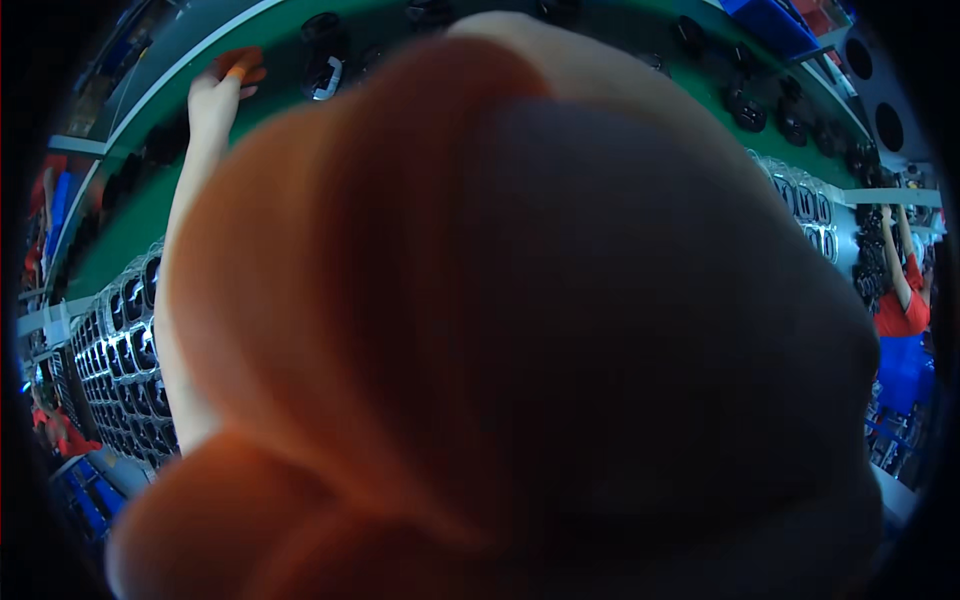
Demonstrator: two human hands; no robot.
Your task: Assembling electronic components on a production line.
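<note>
My right hand (520,300) is very close to the camera and fills most of the head view as a dark, orange-edged blur. Its fingers cannot be made out clearly, nor can anything it might hold. My left arm reaches up along the left side. At its end, my left hand (228,78) is over the green work surface (285,50), with its fingers apart and an orange band on one finger. No object shows in it. Nearest to it is a black part with a pale silver piece (326,78), a little to its right.
Clear plastic trays of black parts (125,345) stand at left, with more trays (805,205) at right. Several loose black parts (745,108) lie on the green surface. A blue bin (770,25) is at the far right. Co-workers in red (905,305) are at both sides.
</note>
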